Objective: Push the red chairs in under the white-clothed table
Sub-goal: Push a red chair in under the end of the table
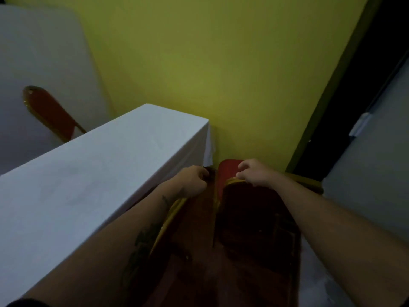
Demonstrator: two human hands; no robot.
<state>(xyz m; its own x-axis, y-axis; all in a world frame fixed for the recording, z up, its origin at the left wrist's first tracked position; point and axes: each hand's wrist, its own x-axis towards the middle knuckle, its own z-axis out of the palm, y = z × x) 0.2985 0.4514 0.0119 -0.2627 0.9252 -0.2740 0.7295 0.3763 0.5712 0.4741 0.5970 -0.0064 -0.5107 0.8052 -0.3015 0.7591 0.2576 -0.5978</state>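
Head view, looking steeply down, dim light. Items recorded:

White-clothed table (pixel 93 173): occupies the left and centre-left of the frame, its long edge running from lower left to the corner at mid-frame. The cloth is seen draped over that corner and hanging in folds. The top is shown bare.

Yellow-green wall (pixel 199 63): fills the upper centre, directly behind the table end.

Red chair, near right (pixel 254 218): red upholstered back with a gold frame, placed at lower centre, just beside the table's long edge and outside it. Its top rail is closed upon by the right hand (pixel 254 173), fingers curled over the gold rim.

Red chair, near left (pixel 177 229): gold frame edge shown beside the table, partly hidden by the left forearm. The left hand (pixel 194 180) is closed at the table edge, close to the hanging cloth; what it is clamped on cannot be told.

Red chair, far (pixel 51 111): seen at upper left beyond the table, back tilted, beside a second white-covered surface (pixel 33 52).

Dark doorway or frame (pixel 354 85): upper right, with a grey panel (pixel 376 173) at the right edge.

Open room: a narrow strip between the chairs and the grey panel at lower right; a small gap between the table corner and the wall.
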